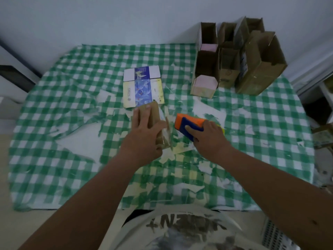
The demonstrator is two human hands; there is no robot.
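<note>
1. Printed shirt (180,230) fills the bottom of my feed, with both bare forearms reaching out from it over the green checked tablecloth (72,78).
2. My right hand (207,134) is clenched round the orange and blue tape dispenser (189,123). The thumb lies on its blue side and the orange nose points toward the other hand.
3. Just left of that nose, the brown cardboard box (156,112) lies flat on the cloth. My left hand (144,130) rests on top of it with fingers straight, pressing down and grasping nothing.
4. A strip of clear tape (166,130) glints along the box edge between the pressing hand and the dispenser. I cannot tell whether it is joined to the roll.
5. I judge the step in hand to be taping that edge. To do it well, I would put weight through the left palm so the box cannot slide. I would then draw the dispenser low and straight along the seam with the tape taut, and keep the left thumb out of its path.
6. Beyond the pressing fingertips, a flattened blue and yellow carton (142,89) meets the box's far end. I would not let the tape catch it.
7. Farther out, beyond and to the right of the dispenser grip, a cluster of open cardboard boxes (234,65) stands well apart, clear of the pull.
</note>
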